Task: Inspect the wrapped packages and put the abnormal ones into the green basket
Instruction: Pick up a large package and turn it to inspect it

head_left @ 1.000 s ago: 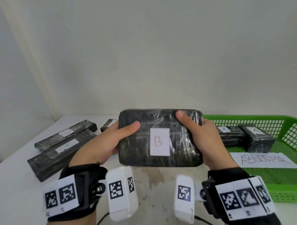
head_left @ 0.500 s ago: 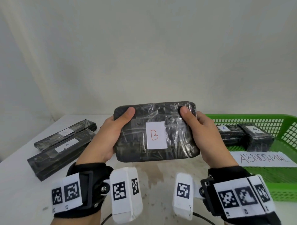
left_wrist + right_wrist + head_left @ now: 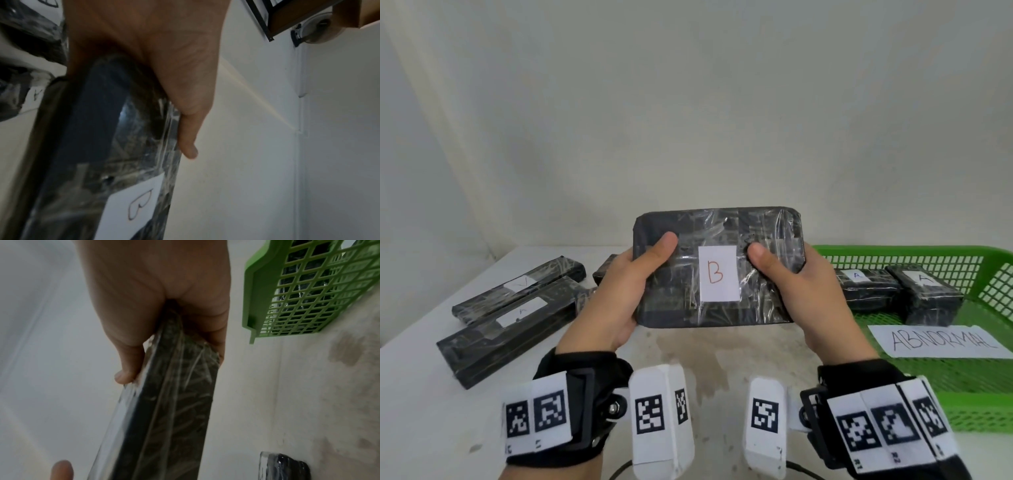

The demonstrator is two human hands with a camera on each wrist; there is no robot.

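Black wrapped package [image 3: 717, 270] with white "B" label [image 3: 719, 274] held upright above tabletop [image 3: 410, 411], just left of green basket [image 3: 989, 407]. Left hand [image 3: 619, 294] grasps its left end, thumb on front, fingers behind. Right hand [image 3: 811, 294] grasps its right end same way. Two "A" packages [image 3: 924, 294] and "ABNORMAL" sign [image 3: 941, 342] lie inside basket. Long black packages [image 3: 510, 315] lie on tabletop, well left of basket.

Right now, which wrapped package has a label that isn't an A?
The package held up by the left hand and right hand: its white label reads B in red. The two packages in the green basket read A.
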